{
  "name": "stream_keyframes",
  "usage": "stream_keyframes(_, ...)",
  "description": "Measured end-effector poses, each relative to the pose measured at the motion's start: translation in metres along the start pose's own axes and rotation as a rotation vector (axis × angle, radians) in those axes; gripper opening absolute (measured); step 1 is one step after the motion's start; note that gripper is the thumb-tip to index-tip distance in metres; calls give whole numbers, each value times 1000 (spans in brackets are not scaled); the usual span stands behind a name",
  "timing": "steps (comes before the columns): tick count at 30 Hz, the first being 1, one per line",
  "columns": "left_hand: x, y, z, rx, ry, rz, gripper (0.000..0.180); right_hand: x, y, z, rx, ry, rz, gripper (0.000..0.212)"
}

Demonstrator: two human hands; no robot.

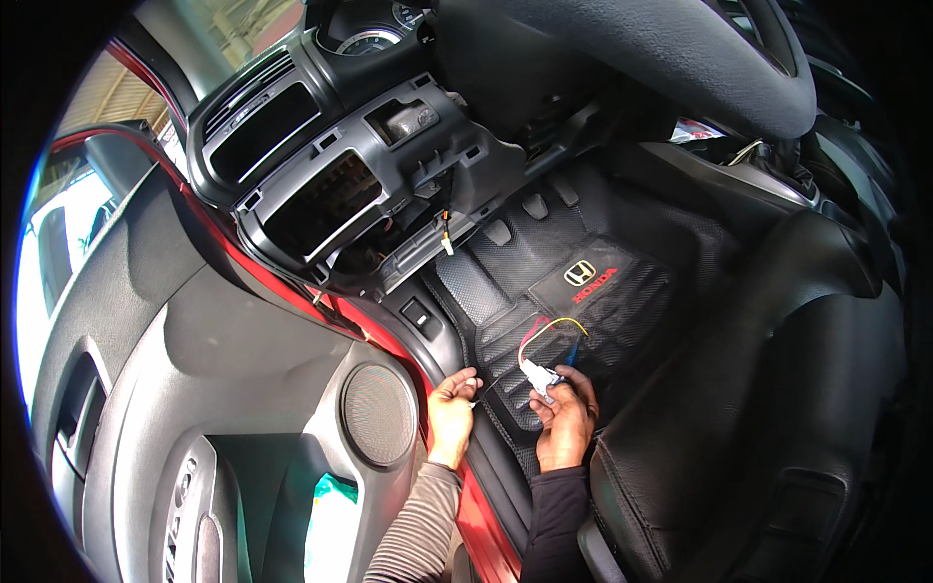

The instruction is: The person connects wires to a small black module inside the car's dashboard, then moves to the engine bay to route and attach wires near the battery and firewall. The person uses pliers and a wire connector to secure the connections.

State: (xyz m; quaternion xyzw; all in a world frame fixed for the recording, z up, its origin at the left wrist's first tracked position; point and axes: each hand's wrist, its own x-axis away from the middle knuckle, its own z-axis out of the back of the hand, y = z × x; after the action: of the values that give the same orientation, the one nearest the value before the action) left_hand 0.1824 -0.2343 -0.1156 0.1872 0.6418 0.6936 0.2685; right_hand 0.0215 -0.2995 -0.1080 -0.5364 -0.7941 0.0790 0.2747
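Observation:
A white plastic wire connector (540, 376) is pinched in the fingers of my right hand (567, 424), above the black floor mat. Red and yellow wires (554, 324) loop up out of it, and a blue piece (571, 354) shows beside it. Just to the left, over the door sill, my left hand (453, 408) has its thumb and fingertips drawn together. Whatever lies between those fingertips is too small to make out. A small white plug (448, 247) on an orange wire hangs below the opened dashboard (408, 165).
On the left stands the open car door with its round speaker (378, 415) and a green-and-white packet (331, 525) in the pocket. The steering wheel (671, 49) reaches over the top right. Pedals (535, 206) lie beyond the floor mat (505, 282); a black seat (739, 428) fills the right.

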Motion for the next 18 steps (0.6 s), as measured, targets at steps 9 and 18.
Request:
stream_keyframes(9,-41,90,-23,-138,-357,104,42,2,-3,-2,28,-57,-15,26)
stream_keyframes(18,-50,132,-41,-446,-467,188,45,5,-6,-5,62,-108,-25,26)
